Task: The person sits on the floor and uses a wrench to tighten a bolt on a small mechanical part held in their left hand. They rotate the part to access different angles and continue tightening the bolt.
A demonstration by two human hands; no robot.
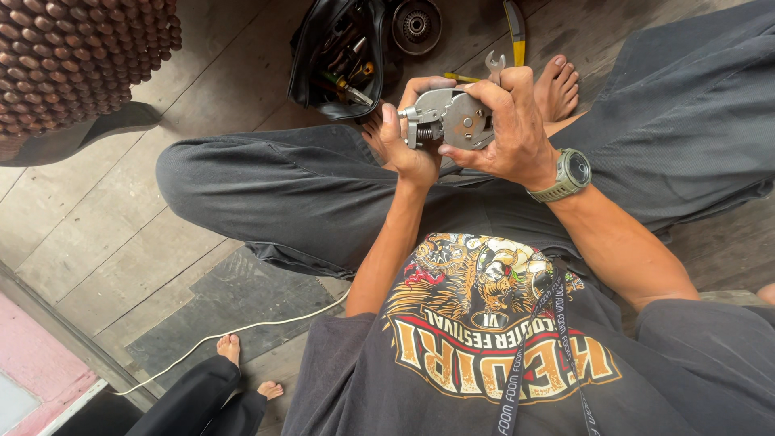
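A wooden plank floor [121,234] is seen beneath crossed legs in dark trousers [282,190]. A beaded seat cover [73,56] is draped at the upper left, and an open black tool bag [339,56] lies beyond the knees, near a round metal disc [416,26]. A grey metal mechanical part [448,119] is held above the lap, gripped between both hands: the left hand [408,145] is closed around its spring end, the right hand [513,129] is wrapped over its flat plate.
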